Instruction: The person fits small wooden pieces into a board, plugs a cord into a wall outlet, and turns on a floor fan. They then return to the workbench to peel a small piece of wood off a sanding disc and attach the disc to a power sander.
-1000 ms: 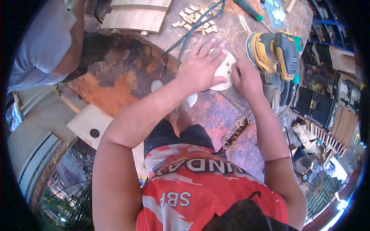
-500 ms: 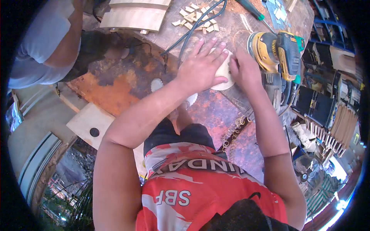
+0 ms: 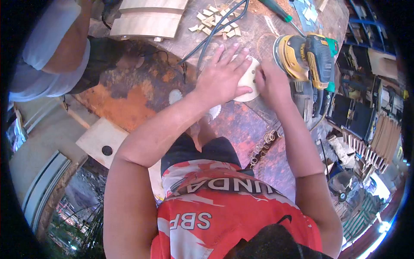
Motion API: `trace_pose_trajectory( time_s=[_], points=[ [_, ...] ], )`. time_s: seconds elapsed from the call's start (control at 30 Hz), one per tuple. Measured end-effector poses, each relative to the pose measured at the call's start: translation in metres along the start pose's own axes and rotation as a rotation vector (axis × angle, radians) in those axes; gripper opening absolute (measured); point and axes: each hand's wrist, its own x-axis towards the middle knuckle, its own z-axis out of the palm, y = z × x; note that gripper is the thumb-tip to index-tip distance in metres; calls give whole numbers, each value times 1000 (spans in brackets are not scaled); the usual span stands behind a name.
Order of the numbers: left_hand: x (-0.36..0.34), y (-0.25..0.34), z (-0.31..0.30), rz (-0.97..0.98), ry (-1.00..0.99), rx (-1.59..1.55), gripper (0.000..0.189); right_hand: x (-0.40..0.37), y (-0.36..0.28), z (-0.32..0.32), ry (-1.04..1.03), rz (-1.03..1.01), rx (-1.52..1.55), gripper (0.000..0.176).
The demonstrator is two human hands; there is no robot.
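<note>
Because the left hand [image 3: 222,80] lay flat with its fingers [image 3: 235,54] spread wide, it gripped nothing. It only pressed down on the round wooden disc [image 3: 251,77]. The disc sat on the table [image 3: 254,36], mostly under those fingers, with its pale edge peeking out past the fingertips and under the thumb. The right hand [image 3: 271,84] was curled up tight just beside the left fingertips, touching the disc's edge. I could not tell whether it pinched something small or only the edge, since its fingers were tucked under the knuckles.

I think the disc could slip. A flat hand does not really hold it, so a hard push from the right hand might make it slide or spin out from under the fingers. The two hands were very close, so a slip could scrape the left fingertips too.

Just past the right knuckles lay a yellow sander [image 3: 304,56]. A jerk of that hand could knock it. Beyond the left fingertips ran dark cords [image 3: 215,30], and farther off was a heap of little wood bits [image 3: 215,23]. A sliding disc could catch a cord or scatter the bits. Well apart, off past the left wrist, was another person [image 3: 51,47].
</note>
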Motion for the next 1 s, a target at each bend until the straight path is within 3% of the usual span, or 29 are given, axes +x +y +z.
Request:
trace_pose_trajectory(
  time_s=[0.03,0.23,0.37,0.87,1.0],
  points=[
    [0,0,0,-3,4,2,72,8,6,6,63,-90,17,12],
    [1,-2,0,-3,8,0,71,-14,11,0,-79,0,-36,12],
    [0,1,0,4,7,15,72,10,9,6,57,-62,18,12],
    [0,2,-1,0,-16,27,72,-14,14,2,-48,-24,1,15],
    [0,1,-2,0,8,29,73,-1,14,9,52,-64,35,11]
  ],
)
